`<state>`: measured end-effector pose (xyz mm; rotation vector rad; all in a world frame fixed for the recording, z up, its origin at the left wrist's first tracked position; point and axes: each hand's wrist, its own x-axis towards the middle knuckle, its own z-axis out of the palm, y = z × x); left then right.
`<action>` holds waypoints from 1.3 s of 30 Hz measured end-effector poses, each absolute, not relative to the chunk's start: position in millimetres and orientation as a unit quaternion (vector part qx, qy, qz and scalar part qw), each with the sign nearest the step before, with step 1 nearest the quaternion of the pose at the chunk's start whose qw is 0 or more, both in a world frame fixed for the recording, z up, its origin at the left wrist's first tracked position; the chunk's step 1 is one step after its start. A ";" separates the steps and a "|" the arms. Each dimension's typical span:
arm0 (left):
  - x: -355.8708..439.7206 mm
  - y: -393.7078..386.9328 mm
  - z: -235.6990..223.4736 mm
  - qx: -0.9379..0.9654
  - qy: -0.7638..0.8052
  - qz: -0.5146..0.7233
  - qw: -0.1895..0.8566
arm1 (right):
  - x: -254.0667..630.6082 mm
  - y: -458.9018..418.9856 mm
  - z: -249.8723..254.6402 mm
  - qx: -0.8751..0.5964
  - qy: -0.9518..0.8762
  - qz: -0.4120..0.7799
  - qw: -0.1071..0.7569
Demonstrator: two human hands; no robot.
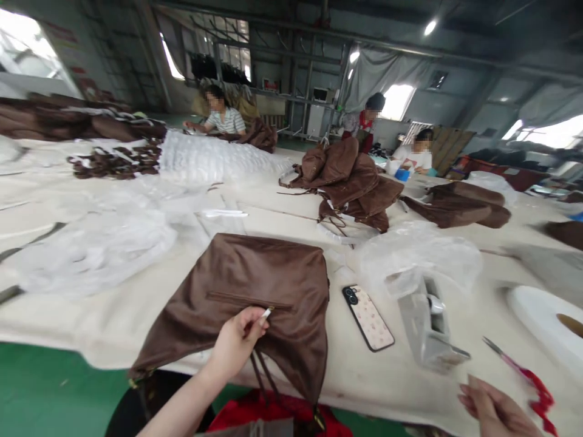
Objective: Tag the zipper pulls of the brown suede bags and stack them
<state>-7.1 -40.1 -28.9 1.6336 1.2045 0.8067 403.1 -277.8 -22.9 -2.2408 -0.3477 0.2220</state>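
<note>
A brown soft leather-look bag (pixel 268 267) lies flat on the table in front of me, its lower corners hanging over the edge. My left hand (pixel 241 337) is closed on the zipper pull (pixel 268 312) at the right end of the bag's zipped pocket; something white covers the pull. Low at the right, my right hand (pixel 496 406) is held with thumb and fingers together. What it may hold is too small to make out. Close to it lie red-handled scissors (pixel 523 370) and a grey tape dispenser (pixel 428 328).
A phone in a patterned case (pixel 370 318) lies right of the bag. Clear plastic bags (pixel 104 249) spread at the left. Brown bags (pixel 350 176) are heaped farther back, beside a bubble-wrapped bundle (pixel 214 158). A white roll (pixel 546 315) sits at the right. Several people work beyond.
</note>
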 end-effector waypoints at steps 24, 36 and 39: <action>-11.7 -51.0 -31.6 0.839 0.433 0.314 0.096 | 140.0 -69.8 -20.0 -0.555 -0.394 0.568 0.463; -6.4 -48.4 -14.8 0.591 0.459 0.334 0.573 | 142.1 -72.1 -36.9 -0.552 -0.414 0.565 0.452; -2.6 -55.7 -12.3 0.587 0.469 0.362 0.551 | 137.2 -70.5 -37.6 -0.553 -0.418 0.553 0.462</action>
